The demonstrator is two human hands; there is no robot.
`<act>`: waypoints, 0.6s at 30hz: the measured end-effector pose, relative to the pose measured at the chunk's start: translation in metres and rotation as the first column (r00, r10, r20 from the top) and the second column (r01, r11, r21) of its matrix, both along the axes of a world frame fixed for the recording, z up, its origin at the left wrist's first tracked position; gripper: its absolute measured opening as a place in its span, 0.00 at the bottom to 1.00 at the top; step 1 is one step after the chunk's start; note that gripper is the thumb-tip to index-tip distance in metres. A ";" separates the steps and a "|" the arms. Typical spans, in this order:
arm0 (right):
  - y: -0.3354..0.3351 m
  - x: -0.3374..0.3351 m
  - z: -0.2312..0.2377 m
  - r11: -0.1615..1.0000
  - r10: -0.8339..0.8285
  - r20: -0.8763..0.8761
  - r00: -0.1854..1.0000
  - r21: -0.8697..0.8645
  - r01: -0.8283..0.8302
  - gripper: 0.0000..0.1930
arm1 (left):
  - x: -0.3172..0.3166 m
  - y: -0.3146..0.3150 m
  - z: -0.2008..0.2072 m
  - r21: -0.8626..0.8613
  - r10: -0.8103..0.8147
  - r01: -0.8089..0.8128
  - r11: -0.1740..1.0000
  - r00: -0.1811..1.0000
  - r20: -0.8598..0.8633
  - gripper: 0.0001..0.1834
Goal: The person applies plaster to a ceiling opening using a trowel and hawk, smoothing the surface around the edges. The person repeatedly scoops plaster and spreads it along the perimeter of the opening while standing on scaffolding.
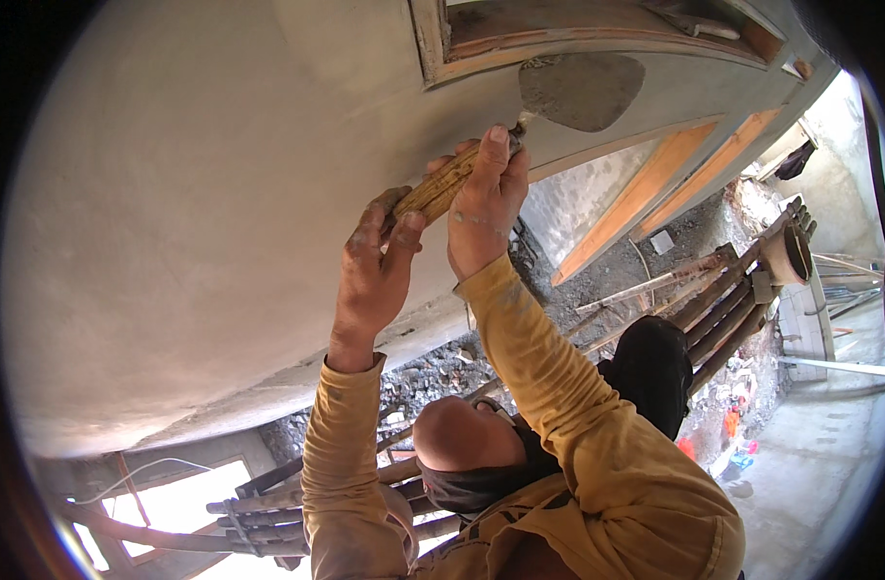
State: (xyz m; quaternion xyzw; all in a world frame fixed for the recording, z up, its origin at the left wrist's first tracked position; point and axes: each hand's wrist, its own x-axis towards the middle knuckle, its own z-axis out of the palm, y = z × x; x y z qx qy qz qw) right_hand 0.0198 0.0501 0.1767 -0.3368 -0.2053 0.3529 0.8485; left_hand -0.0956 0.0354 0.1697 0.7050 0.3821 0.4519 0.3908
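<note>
Both my hands are on one trowel, raised in front of a smooth grey plastered wall (201,193). Closed around the wooden handle (442,184) near its blade end is my right hand (483,208), thumb laid along the top. The fingers and thumb of my left hand (373,271) pinch the handle's rear end. The trowel's broad, mortar-stained blade (583,92) lies flat against or very close to the wall, just below a wood-framed opening (597,41); contact cannot be made out. Long mustard sleeves cover both my forearms.
A tool with a pale handle (715,29) rests inside the framed opening. Orange wooden boards (641,198) edge another opening beneath. Bundled wooden poles (723,319) form a scaffold around me, with a bucket (786,259) at its right end. Rubble (418,382) covers the ground below.
</note>
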 end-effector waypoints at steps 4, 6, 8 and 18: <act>0.000 -0.006 -0.001 1.000 0.014 0.003 1.000 0.007 -0.014 0.23 | -0.005 -0.001 0.000 0.013 0.009 -0.009 1.000 1.000 0.003 0.20; -0.001 -0.008 0.001 1.000 0.008 0.003 1.000 -0.003 -0.008 0.23 | -0.007 -0.002 0.002 0.014 0.010 -0.010 1.000 1.000 0.006 0.20; -0.001 -0.010 0.000 1.000 0.009 0.014 1.000 0.008 -0.009 0.24 | -0.010 -0.002 0.001 0.018 0.011 -0.011 1.000 1.000 0.013 0.20; -0.004 -0.026 0.002 1.000 0.027 0.005 1.000 0.011 -0.027 0.24 | -0.027 -0.006 0.005 0.004 0.023 -0.022 1.000 0.999 -0.028 0.18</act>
